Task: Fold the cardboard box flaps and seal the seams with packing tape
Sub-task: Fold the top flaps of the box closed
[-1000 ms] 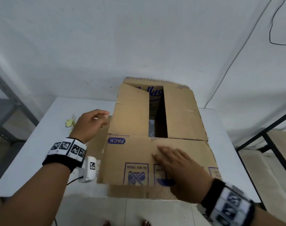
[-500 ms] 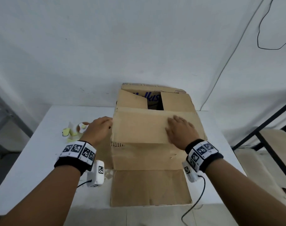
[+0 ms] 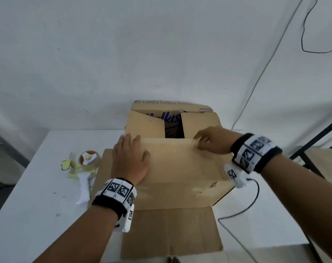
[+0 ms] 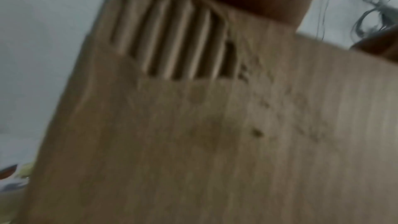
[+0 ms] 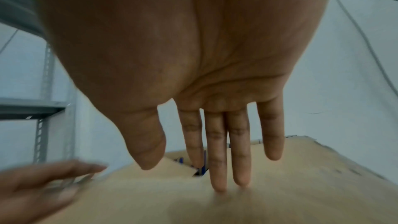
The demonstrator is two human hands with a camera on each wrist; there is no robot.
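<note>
At 6 o'clock the box (image 3: 172,186) is sitting on the table (image 3: 28,205). The left hand (image 3: 130,162) is pressing flat, fingers straight, on the near flap (image 3: 180,160); the right hand (image 3: 213,140) is lying extended at 1 o'clock. Tape (image 3: 88,158) is lying at 9. Beyond, blue lettering is showing, partly hidden.

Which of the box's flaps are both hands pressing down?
The near long flap, under the left hand and right hand; the far flap stands upright.
</note>
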